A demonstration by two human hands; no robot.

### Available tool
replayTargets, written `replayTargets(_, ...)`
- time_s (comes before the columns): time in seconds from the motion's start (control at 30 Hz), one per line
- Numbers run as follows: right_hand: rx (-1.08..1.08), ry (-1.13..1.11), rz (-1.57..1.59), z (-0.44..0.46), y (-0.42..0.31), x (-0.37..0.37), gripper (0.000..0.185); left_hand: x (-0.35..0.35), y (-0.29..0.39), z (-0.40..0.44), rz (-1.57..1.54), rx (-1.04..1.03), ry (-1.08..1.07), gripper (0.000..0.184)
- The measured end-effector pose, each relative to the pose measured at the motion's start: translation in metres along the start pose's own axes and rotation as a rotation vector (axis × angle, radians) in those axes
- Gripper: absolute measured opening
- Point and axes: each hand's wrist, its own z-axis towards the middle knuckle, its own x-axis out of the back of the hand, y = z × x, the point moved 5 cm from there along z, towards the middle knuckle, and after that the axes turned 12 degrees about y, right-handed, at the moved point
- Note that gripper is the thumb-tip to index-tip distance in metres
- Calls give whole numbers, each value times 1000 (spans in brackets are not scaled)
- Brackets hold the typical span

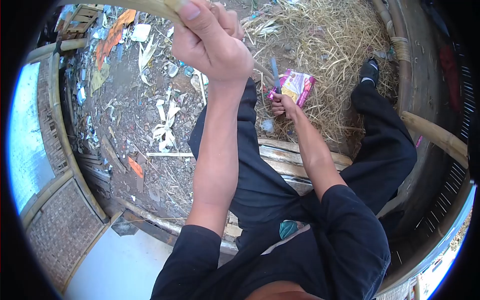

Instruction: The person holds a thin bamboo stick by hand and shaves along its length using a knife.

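Raised at the top of the head view, my left hand [215, 42] is closed around a pale strip [150, 7], which looks like bamboo and runs off to the upper left. Lower and to the right, my right hand [285, 105] is closed on the handle of a knife [275, 72], its narrow blade pointing up and away from me. Just beyond the right hand, a pink and white plastic packet [299, 84] lies on the straw. The far end of the strip is cut off by the frame.
A bamboo bench [285, 157] is beneath my legs. Dry straw [335, 45] covers the ground ahead; litter and husks [165, 125] lie to the left. A bamboo pole [435, 136] juts in at right, and a woven panel [59, 227] stands at left.
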Motion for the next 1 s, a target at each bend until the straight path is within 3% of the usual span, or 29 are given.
replayTargets(0.07,-38,-149,200,4,6,-9,45,3,0,1,23,7,-4,54)
replayTargets(0.13,-33,-145,177,11,9,-9,43,2,0,3,31,-40,-4,55)
replayTargets(0.2,263,350,-276,19,0,16,38,1,-1,2,57,-62,-7,55)
replayTargets(0.23,559,739,-822,12,-17,25,42,-1,-2,3,82,-86,-4,56)
replayTargets(0.33,733,902,-974,-48,-39,-3,49,4,-3,5,77,-61,36,57)
replayTargets(0.4,803,894,-996,-60,-36,-9,48,7,-3,5,86,-80,37,57)
replayTargets(0.47,1017,881,-932,-84,-40,-29,45,7,-2,4,93,-105,36,57)
replayTargets(0.6,1141,825,-738,-117,-50,-65,35,6,-2,5,48,-105,61,54)
replayTargets(0.67,1100,814,-761,-115,-44,-65,30,7,-3,6,8,-80,71,53)
replayTargets(0.73,794,917,-1062,-68,-19,-31,29,6,-3,6,37,-28,111,51)
replayTargets(0.83,634,921,-1143,-30,3,4,39,8,-7,4,28,-13,119,51)
replayTargets(0.97,664,816,-840,-92,-49,-50,48,10,-11,5,-18,-33,107,50)
replayTargets(1.0,831,835,-775,-98,-69,-57,51,9,-11,4,-20,-32,114,50)
